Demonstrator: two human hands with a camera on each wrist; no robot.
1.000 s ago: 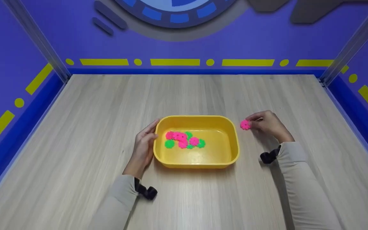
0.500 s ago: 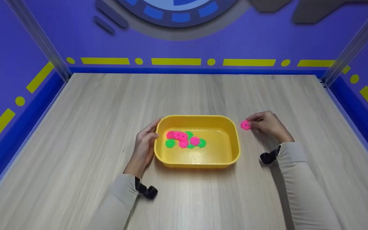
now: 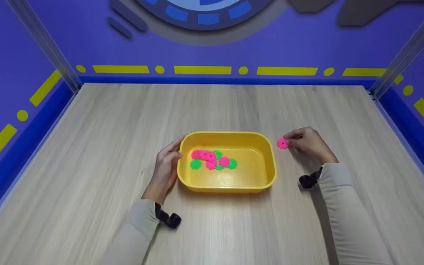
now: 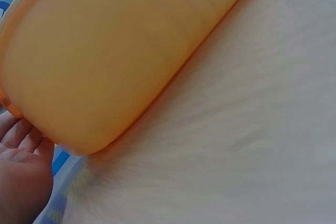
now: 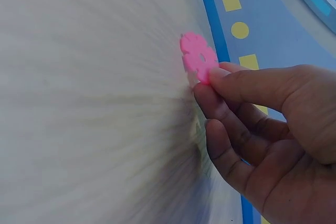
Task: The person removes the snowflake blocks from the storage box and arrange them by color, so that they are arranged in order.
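A yellow plastic tub (image 3: 226,187) stands on the wooden table, with pink and green flower-shaped plastic discs (image 3: 208,156) lying in its left half. My left hand (image 3: 165,173) holds the tub's left end, the thumb at the rim and the fingers along the outer wall. In the left wrist view, the fingers (image 4: 26,136) lie against the tub's outside below the rim. To the right of the tub, my right hand (image 3: 309,144) pinches one pink flower-shaped disc (image 5: 199,59) between thumb and fingers; the disc has notched edges and a hole in its middle.
The light wooden table (image 3: 123,117) is bounded by a blue-purple back wall (image 3: 204,55) with yellow markings, and by similar side walls. A black wrist camera (image 3: 173,221) sits on the left sleeve, another wrist camera (image 3: 307,181) on the right.
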